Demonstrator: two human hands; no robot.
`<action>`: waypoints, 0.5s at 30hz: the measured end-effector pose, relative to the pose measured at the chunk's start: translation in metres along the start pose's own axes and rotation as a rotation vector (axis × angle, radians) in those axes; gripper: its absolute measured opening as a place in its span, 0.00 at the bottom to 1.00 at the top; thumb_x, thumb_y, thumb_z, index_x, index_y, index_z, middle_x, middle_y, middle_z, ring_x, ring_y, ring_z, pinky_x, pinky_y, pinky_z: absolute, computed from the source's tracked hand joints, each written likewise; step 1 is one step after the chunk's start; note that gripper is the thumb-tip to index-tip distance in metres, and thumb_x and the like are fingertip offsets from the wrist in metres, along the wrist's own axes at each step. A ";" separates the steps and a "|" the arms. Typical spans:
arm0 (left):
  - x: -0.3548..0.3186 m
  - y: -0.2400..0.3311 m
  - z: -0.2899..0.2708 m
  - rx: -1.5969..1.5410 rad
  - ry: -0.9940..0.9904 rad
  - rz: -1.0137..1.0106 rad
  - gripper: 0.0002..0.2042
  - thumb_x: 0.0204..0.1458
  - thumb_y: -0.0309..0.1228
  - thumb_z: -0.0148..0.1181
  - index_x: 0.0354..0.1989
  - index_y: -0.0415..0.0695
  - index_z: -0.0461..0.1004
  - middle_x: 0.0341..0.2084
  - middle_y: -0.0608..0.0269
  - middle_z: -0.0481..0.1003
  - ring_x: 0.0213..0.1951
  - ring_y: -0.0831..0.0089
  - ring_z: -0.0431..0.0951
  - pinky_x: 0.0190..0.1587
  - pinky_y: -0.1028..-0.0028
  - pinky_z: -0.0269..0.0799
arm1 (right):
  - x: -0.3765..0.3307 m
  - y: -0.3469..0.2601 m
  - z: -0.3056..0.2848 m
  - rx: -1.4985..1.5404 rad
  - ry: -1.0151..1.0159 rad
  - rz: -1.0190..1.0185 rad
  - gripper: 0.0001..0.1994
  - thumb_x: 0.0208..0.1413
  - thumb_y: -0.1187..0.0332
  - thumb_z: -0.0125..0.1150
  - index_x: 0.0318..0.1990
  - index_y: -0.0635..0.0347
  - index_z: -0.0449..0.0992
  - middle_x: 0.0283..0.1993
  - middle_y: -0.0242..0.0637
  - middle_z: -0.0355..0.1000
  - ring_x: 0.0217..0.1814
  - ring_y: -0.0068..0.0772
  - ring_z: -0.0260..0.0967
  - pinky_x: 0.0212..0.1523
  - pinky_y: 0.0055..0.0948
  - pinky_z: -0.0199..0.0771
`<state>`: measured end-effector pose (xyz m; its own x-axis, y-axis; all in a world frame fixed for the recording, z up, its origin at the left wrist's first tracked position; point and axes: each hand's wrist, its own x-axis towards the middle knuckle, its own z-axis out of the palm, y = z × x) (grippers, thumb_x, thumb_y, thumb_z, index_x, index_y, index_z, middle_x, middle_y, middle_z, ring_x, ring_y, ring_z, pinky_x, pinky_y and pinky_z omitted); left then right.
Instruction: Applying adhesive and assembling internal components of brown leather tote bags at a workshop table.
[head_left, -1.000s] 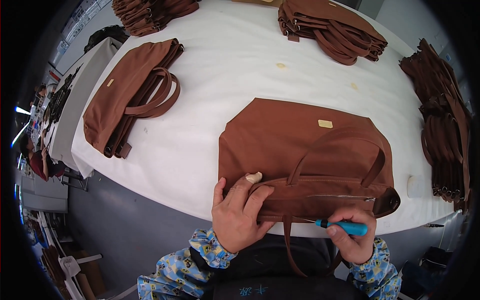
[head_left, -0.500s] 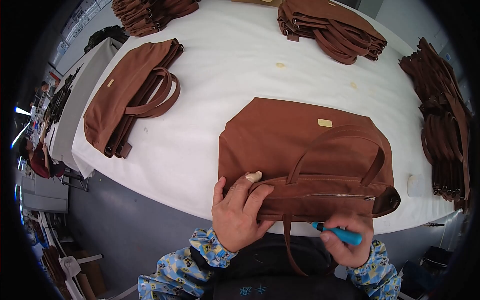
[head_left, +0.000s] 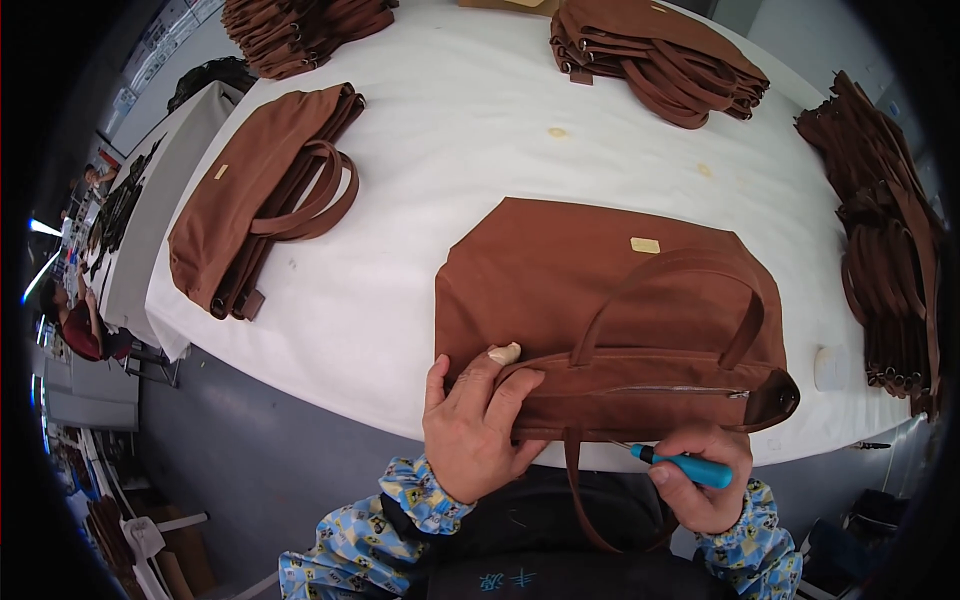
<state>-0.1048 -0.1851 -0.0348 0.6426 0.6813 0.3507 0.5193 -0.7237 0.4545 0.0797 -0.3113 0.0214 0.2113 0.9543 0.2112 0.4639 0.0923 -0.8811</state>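
Note:
A brown handbag [head_left: 590,260] with a gold-coloured plate lies in front of me at the table's near edge, its zipped opening toward me. One handle arches over the bag, and the other [head_left: 574,480] hangs down past the edge. My left hand [head_left: 475,425] grips the left end of the opening's near rim, a pale wrap on one finger. In my closed right hand [head_left: 708,475] is a blue-handled awl [head_left: 690,468]. Its thin metal tip points left, close under the bag's near rim; whether it touches the seam I cannot tell.
Another brown bag [head_left: 255,200] lies to the left. Stacked brown bags stand at the far left [head_left: 305,30], far right [head_left: 660,60] and right edge [head_left: 880,250]. A white round object [head_left: 829,368] sits right of my bag. A person [head_left: 85,325] works at the far left.
My right hand has moved slightly right with the awl, and more of its metal tip shows. My left hand keeps its hold on the bag.

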 end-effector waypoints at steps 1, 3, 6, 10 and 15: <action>0.000 0.000 0.000 0.012 0.020 -0.002 0.29 0.20 0.35 0.71 0.38 0.49 0.69 0.44 0.59 0.70 0.45 0.64 0.71 0.52 0.56 0.55 | 0.000 0.002 0.002 0.017 -0.011 -0.017 0.07 0.44 0.74 0.63 0.30 0.64 0.71 0.24 0.39 0.71 0.18 0.25 0.68 0.20 0.20 0.67; 0.000 -0.001 0.000 0.014 0.016 -0.003 0.29 0.20 0.35 0.71 0.38 0.49 0.69 0.44 0.59 0.70 0.45 0.64 0.71 0.52 0.56 0.55 | 0.001 0.006 0.005 0.030 -0.008 -0.016 0.07 0.43 0.74 0.64 0.30 0.64 0.71 0.25 0.39 0.71 0.18 0.25 0.68 0.20 0.20 0.67; -0.001 0.000 -0.002 0.019 0.017 -0.003 0.29 0.20 0.35 0.71 0.38 0.49 0.69 0.44 0.59 0.70 0.45 0.64 0.71 0.52 0.56 0.55 | -0.001 0.007 0.008 0.055 -0.004 -0.004 0.08 0.43 0.74 0.64 0.30 0.65 0.72 0.25 0.38 0.71 0.19 0.26 0.68 0.20 0.20 0.67; 0.001 0.003 0.001 0.008 0.027 0.006 0.27 0.21 0.34 0.70 0.38 0.49 0.69 0.44 0.59 0.70 0.45 0.63 0.71 0.51 0.56 0.55 | 0.001 0.007 0.006 -0.005 -0.042 -0.085 0.08 0.42 0.75 0.65 0.30 0.65 0.72 0.23 0.38 0.71 0.20 0.28 0.69 0.21 0.22 0.67; -0.003 -0.005 -0.001 -0.117 0.038 0.115 0.35 0.24 0.35 0.71 0.47 0.45 0.63 0.46 0.56 0.68 0.47 0.63 0.69 0.55 0.54 0.51 | -0.007 0.006 -0.027 0.088 0.004 -0.204 0.08 0.42 0.74 0.65 0.30 0.64 0.72 0.22 0.38 0.70 0.19 0.33 0.67 0.20 0.26 0.66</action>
<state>-0.1101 -0.1829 -0.0370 0.6711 0.6003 0.4351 0.3735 -0.7807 0.5010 0.1043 -0.3251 0.0259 0.1243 0.9120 0.3908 0.4210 0.3082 -0.8531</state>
